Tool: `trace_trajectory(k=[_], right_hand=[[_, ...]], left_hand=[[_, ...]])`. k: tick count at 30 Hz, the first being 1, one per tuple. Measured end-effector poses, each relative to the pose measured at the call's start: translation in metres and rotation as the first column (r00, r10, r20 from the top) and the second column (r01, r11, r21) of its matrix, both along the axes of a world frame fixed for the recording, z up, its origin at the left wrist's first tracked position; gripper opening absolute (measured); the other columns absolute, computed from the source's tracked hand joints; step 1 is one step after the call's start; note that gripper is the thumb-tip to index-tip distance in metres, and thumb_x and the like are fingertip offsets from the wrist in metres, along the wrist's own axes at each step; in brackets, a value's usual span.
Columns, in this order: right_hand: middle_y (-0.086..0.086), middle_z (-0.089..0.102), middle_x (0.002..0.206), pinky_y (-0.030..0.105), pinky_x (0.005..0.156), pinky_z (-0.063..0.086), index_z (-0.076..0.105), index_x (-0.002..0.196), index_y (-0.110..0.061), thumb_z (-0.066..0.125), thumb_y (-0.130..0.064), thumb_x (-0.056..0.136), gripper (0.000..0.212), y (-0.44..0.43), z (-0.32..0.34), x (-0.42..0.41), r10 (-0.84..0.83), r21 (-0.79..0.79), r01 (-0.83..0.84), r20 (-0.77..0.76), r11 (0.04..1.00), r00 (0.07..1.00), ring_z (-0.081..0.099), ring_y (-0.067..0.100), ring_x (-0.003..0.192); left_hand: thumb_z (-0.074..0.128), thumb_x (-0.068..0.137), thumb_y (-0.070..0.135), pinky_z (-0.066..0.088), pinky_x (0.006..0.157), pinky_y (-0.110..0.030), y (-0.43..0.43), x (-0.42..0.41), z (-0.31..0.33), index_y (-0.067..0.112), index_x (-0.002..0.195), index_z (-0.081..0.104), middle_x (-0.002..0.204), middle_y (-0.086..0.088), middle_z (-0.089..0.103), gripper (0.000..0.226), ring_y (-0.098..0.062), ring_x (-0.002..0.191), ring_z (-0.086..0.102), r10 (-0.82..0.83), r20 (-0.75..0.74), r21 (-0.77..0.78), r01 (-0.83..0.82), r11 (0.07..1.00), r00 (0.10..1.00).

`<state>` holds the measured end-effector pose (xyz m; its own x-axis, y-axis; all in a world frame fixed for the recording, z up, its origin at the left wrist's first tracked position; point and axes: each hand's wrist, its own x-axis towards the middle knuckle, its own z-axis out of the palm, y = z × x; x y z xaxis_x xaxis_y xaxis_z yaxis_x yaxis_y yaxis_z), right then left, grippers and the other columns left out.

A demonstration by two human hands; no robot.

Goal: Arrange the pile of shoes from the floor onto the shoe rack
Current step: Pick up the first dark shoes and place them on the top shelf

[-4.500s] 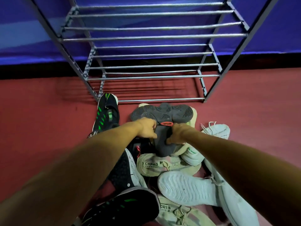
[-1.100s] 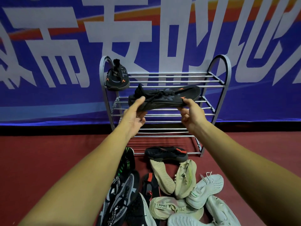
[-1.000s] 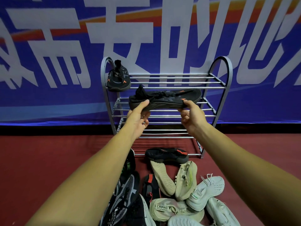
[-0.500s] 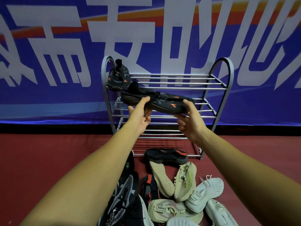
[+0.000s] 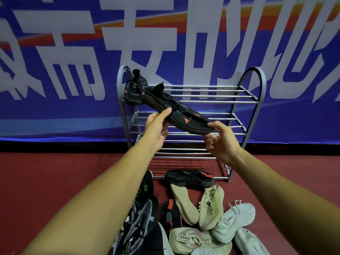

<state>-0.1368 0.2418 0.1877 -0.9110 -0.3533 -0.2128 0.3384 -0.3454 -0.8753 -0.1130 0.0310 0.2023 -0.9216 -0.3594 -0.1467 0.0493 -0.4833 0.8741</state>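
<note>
Both hands hold a black shoe with orange marks [image 5: 181, 112] in front of the grey metal shoe rack [image 5: 211, 96]. It tilts, heel up toward the top shelf's left end, toe down to the right. My left hand [image 5: 156, 128] grips its middle from below; my right hand [image 5: 219, 139] pinches the toe. A matching black shoe [image 5: 133, 90] stands on the top shelf at the far left, beside the held shoe's heel. The pile of shoes [image 5: 191, 216] lies on the floor in front of the rack.
In the pile are a black shoe with a red patch [image 5: 189, 178], beige shoes [image 5: 211, 207], white shoes [image 5: 234, 220] and black patterned shoes [image 5: 139, 219]. The red floor [image 5: 55, 181] stretches to both sides. A blue banner [image 5: 73, 70] hangs behind the rack.
I lifted the black shoe from the pile up to the rack. In the last second it turned from level to tilted, its heel rising left toward the shoe on the top shelf.
</note>
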Motion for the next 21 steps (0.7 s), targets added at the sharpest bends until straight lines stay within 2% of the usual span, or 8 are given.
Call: trace_trajectory(k=[3, 6, 9, 11, 13, 15, 17, 21], right_hand=[[-0.001, 0.055, 0.067, 0.025, 0.056, 0.019, 0.062, 0.101, -0.012, 0.065, -0.023, 0.085, 0.019, 0.003, 0.001, 0.0, 0.072, -0.012, -0.072, -0.003, 0.997, 0.997, 0.038, 0.01, 0.052], [-0.001, 0.062, 0.075, 0.025, 0.058, 0.021, 0.059, 0.113, -0.013, 0.071, -0.024, 0.082, 0.035, 0.003, 0.002, 0.001, 0.146, -0.014, -0.146, -0.035, 0.989, 0.989, 0.042, 0.009, 0.054], [0.0, 0.066, 0.087, 0.023, 0.055, 0.025, 0.061, 0.127, -0.014, 0.074, -0.028, 0.084, 0.048, 0.0, 0.003, 0.0, 0.156, 0.02, -0.155, -0.077, 0.988, 0.985, 0.044, 0.008, 0.055], [0.005, 0.06, 0.097, 0.022, 0.051, 0.026, 0.059, 0.135, -0.013, 0.076, -0.029, 0.085, 0.055, -0.002, 0.004, -0.001, 0.109, 0.049, -0.104, -0.098, 0.993, 0.989, 0.042, 0.008, 0.058], [0.005, 0.052, 0.099, 0.022, 0.051, 0.026, 0.061, 0.129, -0.019, 0.078, -0.028, 0.084, 0.049, -0.003, 0.004, -0.003, 0.078, 0.068, -0.071, -0.119, 0.995, 0.99, 0.043, 0.009, 0.06], [0.001, 0.057, 0.095, 0.021, 0.052, 0.028, 0.064, 0.12, -0.023, 0.08, -0.028, 0.083, 0.04, -0.005, 0.005, -0.002, 0.101, 0.085, -0.09, -0.135, 0.992, 0.986, 0.047, 0.009, 0.061], [-0.003, 0.067, 0.093, 0.021, 0.052, 0.033, 0.065, 0.118, -0.022, 0.083, -0.028, 0.08, 0.042, -0.007, 0.005, -0.001, 0.131, 0.105, -0.116, -0.154, 0.988, 0.979, 0.051, 0.01, 0.063], [-0.007, 0.073, 0.094, 0.021, 0.053, 0.036, 0.064, 0.122, -0.02, 0.083, -0.03, 0.08, 0.047, -0.014, 0.005, 0.0, 0.154, 0.121, -0.134, -0.177, 0.984, 0.972, 0.054, 0.01, 0.065]], left_hand=[[0.079, 0.082, 0.032, 0.034, 0.06, -0.028, -0.003, 0.002, 0.001, 0.028, 0.104, 0.058, 0.078, 0.012, 0.074, 0.03, -0.006, 0.068, 0.062, -0.036, 0.007, -0.07, 0.036, 0.997, 0.999], [0.077, 0.083, 0.025, 0.035, 0.057, -0.027, 0.0, 0.004, 0.004, 0.03, 0.129, 0.056, 0.086, 0.007, 0.076, 0.051, -0.009, 0.075, 0.068, -0.11, 0.005, -0.118, 0.11, 0.987, 0.994], [0.074, 0.083, 0.018, 0.034, 0.058, -0.026, 0.002, 0.003, 0.003, 0.027, 0.138, 0.052, 0.08, 0.008, 0.075, 0.06, -0.005, 0.066, 0.068, -0.096, 0.007, -0.136, 0.097, 0.986, 0.995], [0.075, 0.083, 0.017, 0.033, 0.057, -0.025, -0.001, 0.001, 0.003, 0.027, 0.136, 0.053, 0.076, 0.01, 0.074, 0.058, -0.002, 0.061, 0.067, -0.069, 0.004, -0.137, 0.069, 0.988, 0.998], [0.078, 0.081, 0.019, 0.035, 0.058, -0.025, -0.004, -0.001, 0.004, 0.028, 0.129, 0.052, 0.08, 0.01, 0.076, 0.056, -0.003, 0.068, 0.07, -0.043, 0.008, -0.15, 0.043, 0.988, 0.999], [0.081, 0.079, 0.021, 0.038, 0.061, -0.026, -0.007, -0.004, 0.004, 0.029, 0.12, 0.052, 0.08, 0.01, 0.076, 0.051, -0.004, 0.072, 0.07, -0.011, 0.013, -0.165, 0.013, 0.986, 1.0], [0.08, 0.079, 0.022, 0.039, 0.061, -0.026, -0.01, -0.005, 0.004, 0.029, 0.112, 0.055, 0.079, 0.01, 0.076, 0.042, -0.005, 0.07, 0.068, 0.009, 0.006, -0.18, -0.007, 0.984, 1.0], [0.074, 0.086, 0.02, 0.036, 0.052, -0.023, -0.013, -0.005, 0.004, 0.025, 0.116, 0.06, 0.074, 0.011, 0.074, 0.034, -0.001, 0.056, 0.064, 0.006, -0.014, -0.189, -0.009, 0.982, 1.0]])
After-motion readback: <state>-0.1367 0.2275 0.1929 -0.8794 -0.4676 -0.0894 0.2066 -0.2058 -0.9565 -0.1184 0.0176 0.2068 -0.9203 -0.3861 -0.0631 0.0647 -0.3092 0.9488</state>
